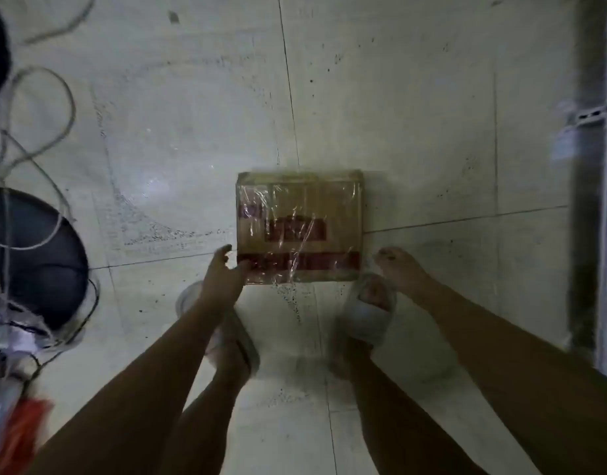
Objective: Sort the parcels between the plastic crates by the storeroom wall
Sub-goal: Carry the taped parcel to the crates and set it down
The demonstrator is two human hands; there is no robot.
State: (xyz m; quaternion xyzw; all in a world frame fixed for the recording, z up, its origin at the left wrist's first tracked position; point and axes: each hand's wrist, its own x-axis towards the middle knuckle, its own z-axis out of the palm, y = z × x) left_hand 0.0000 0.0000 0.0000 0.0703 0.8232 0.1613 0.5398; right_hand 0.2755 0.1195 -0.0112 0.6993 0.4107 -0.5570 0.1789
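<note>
A person bends over a single parcel lying flat on the tiled floor at the centre of the frame, both arms stretched down toward it. The tape-wrapped cardboard box sits squarely ahead of the person's slippered feet, its long side running left to right across the frame and its near edge facing the hands.

The left hand is the closer of the two: its fingers are spread and loose, the thumb at or just touching the box's lower left corner, gripping nothing. The right hand hangs just beside the lower right corner, a little clear of the cardboard, fingers partly curled and empty.

With one hand at each short end, the pair appear set to close on the box from both sides, though no grip is made yet. No crates show in this view. Loose cables and dark round objects crowd the left edge; a wall runs down the right.
</note>
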